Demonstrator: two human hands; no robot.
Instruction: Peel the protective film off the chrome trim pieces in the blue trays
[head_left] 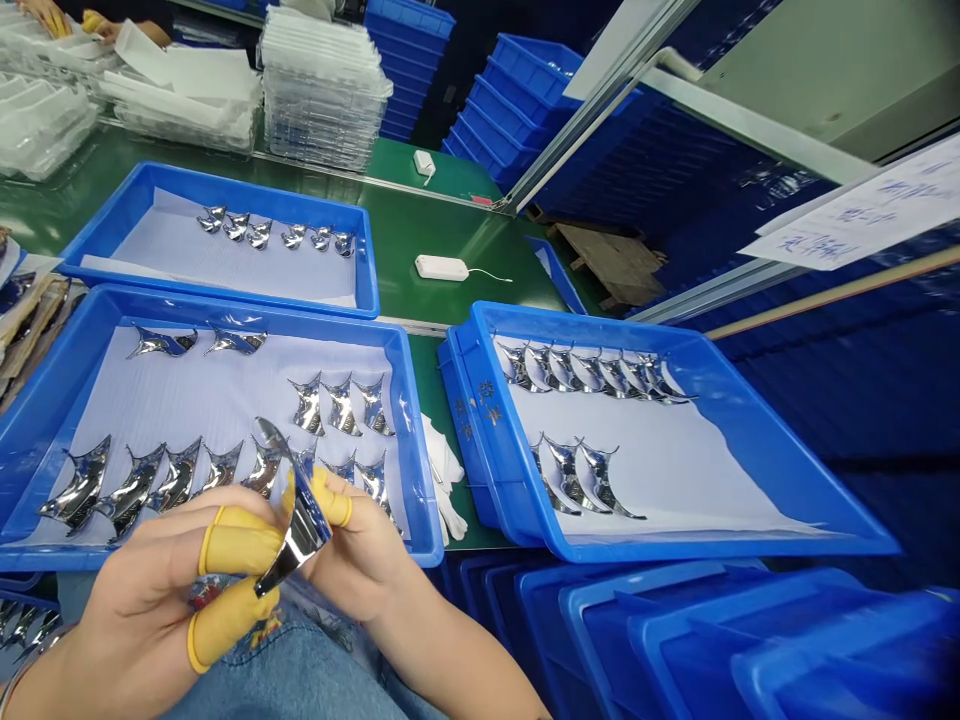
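Observation:
Between my two hands is a shiny curved chrome part (pixel 304 525), held tilted above the front edge of the left tray. The thumb and a finger of my left hand (pixel 172 580), both in yellow finger cots, pinch its lower end. My right hand (pixel 360 545), also in yellow finger cots, grips its far side, with some fingers hidden behind it. Under and beyond my hands, a blue tray (pixel 424 500) lined with white paper bears several similar chrome parts (pixel 176 475) in rows.
On the right, another blue tray (pixel 750 400) holds two rows of chrome parts. A third tray (pixel 255 180) with small chrome pieces lies farther back. Stacked clear trays (pixel 322 90) stand behind it. A white device (pixel 442 267) lies on the green table. Another person's hands (pixel 52 15) show at top left.

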